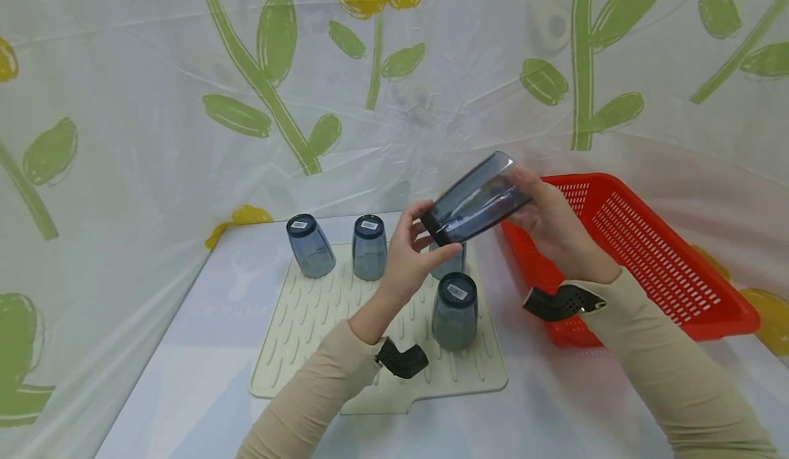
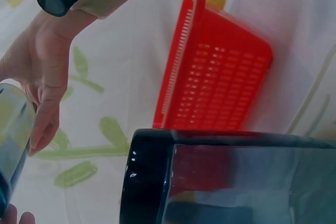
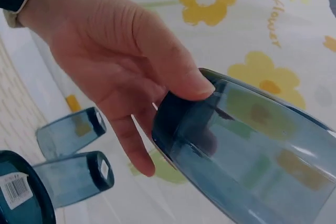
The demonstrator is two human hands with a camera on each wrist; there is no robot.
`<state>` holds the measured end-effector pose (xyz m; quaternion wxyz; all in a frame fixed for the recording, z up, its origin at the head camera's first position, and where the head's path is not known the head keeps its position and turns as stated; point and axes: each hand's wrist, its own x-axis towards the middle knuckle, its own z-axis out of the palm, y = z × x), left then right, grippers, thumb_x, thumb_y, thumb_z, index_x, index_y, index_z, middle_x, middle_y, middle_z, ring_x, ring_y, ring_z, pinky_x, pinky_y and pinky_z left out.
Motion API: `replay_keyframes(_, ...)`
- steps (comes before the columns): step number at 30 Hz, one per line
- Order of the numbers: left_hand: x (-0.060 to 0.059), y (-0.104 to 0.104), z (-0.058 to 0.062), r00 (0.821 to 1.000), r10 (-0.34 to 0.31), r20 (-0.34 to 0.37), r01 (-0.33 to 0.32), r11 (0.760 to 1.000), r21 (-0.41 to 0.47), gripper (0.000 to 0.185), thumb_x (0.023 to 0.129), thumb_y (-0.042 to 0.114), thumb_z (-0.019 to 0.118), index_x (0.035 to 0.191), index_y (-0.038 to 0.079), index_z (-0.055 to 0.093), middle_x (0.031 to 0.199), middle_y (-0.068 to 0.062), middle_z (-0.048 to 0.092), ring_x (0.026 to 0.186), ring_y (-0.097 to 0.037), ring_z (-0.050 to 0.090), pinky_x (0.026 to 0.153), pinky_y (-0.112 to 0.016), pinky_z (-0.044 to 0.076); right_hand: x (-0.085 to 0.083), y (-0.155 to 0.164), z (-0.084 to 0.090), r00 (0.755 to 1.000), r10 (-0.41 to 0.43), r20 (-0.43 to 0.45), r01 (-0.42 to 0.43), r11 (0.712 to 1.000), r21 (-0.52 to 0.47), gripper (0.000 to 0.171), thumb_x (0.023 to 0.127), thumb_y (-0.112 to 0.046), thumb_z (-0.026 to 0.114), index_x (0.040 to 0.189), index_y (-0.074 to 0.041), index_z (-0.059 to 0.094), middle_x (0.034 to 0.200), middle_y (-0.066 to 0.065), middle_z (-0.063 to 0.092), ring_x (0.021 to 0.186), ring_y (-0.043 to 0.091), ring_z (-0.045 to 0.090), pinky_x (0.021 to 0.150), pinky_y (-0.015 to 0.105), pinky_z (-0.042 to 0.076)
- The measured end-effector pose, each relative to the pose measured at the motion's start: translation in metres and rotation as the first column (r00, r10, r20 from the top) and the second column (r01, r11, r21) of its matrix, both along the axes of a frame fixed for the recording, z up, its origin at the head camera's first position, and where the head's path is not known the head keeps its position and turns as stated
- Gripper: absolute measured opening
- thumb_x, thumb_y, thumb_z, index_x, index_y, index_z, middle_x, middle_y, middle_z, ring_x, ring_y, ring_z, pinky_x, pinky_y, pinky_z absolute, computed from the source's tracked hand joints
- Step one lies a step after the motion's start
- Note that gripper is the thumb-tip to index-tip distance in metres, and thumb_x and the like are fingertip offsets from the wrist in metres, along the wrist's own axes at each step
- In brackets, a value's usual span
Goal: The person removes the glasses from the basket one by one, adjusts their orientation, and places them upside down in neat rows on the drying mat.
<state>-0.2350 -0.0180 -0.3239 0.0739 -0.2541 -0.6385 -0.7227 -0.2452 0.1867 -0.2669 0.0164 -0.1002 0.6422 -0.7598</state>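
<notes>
Held item: a translucent blue-grey plastic tumbler, tilted, is held in the air between cream ribbed drying mat and red perforated basket.
Left hand: fingers are curled round the dark base end.
Right hand: fingers are curled round the rim end.
Advised handling: both grips are best kept while the tumbler is inverted; a free mat spot clear of the upturned tumblers is chosen.

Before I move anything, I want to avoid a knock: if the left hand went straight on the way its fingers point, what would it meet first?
The left hand points up and right, and already grips the tilted blue cup at its dark base. Beyond that, likely the right hand; depth is unclear.
</notes>
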Motion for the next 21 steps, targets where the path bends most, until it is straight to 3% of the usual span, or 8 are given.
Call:
replay_keyframes(4,0.0009,0.0042,-0.0003,0.999,0.039,-0.008,-0.039,0.999,0.003,0.071,0.072,-0.005,0.071,0.133,0.003,0.036,0.127,-0.013,0.042,0.100,-0.012,0.049,0.084,-0.022,0.045,-0.0001,-0.0020,-0.0002,0.998,0.003,0.055,0.000,0.999,-0.052,0.044,0.089,-0.042,0.053,0.125,-0.017,0.045,0.114,0.001,0.053,0.107,0.020,0.046,0.090,0.029,0.040)
replay_keyframes(7,0.0011,0.0070,-0.0010,0.998,0.055,-0.015,-0.054,0.998,0.030,0.073,0.071,-0.010,0.069,0.134,0.003,0.034,0.126,-0.014,0.041,0.098,-0.011,0.049,0.081,-0.020,0.045,-0.0008,-0.0036,-0.0008,0.996,0.019,0.087,-0.010,0.994,-0.105,0.046,0.089,-0.043,0.053,0.126,-0.018,0.042,0.116,0.000,0.051,0.110,0.019,0.044,0.092,0.031,0.039)
replay_keyframes(11,-0.0009,0.0082,-0.0027,0.998,0.048,-0.045,-0.044,0.995,0.092,0.075,0.072,-0.011,0.068,0.135,-0.001,0.030,0.126,-0.014,0.039,0.099,-0.010,0.049,0.080,-0.019,0.046,-0.0029,-0.0052,-0.0033,0.996,0.060,0.072,-0.047,0.985,-0.165,0.045,0.089,-0.041,0.054,0.125,-0.017,0.042,0.112,0.000,0.056,0.105,0.017,0.050,0.087,0.028,0.046)
replay_keyframes(14,-0.0036,0.0065,-0.0037,0.997,0.035,-0.074,-0.024,0.990,0.136,0.076,0.072,-0.003,0.073,0.134,-0.003,0.030,0.123,-0.011,0.041,0.099,-0.010,0.050,0.081,-0.018,0.046,-0.0039,-0.0059,-0.0057,0.993,0.102,0.058,-0.087,0.973,-0.216,0.045,0.090,-0.039,0.053,0.128,-0.017,0.042,0.114,0.001,0.056,0.103,0.017,0.053,0.083,0.027,0.049)
replay_keyframes(17,-0.0059,0.0034,-0.0040,0.994,0.020,-0.103,-0.003,0.986,0.166,0.081,0.071,0.015,0.079,0.133,-0.005,0.031,0.119,-0.006,0.043,0.098,-0.009,0.050,0.082,-0.018,0.046,-0.0039,-0.0056,-0.0070,0.986,0.155,0.067,-0.131,0.952,-0.276,0.045,0.091,-0.036,0.053,0.130,-0.018,0.039,0.118,0.002,0.052,0.105,0.018,0.051,0.084,0.028,0.050)
replay_keyframes(21,-0.0062,-0.0016,-0.0033,0.992,0.022,-0.127,0.000,0.986,0.167,0.097,0.063,0.041,0.080,0.131,-0.007,0.031,0.115,0.003,0.045,0.096,-0.008,0.051,0.081,-0.017,0.045,-0.0022,-0.0023,-0.0054,0.972,0.215,0.091,-0.189,0.953,-0.238,0.049,0.093,-0.037,0.049,0.136,-0.018,0.035,0.124,0.006,0.047,0.112,0.021,0.047,0.086,0.029,0.049)
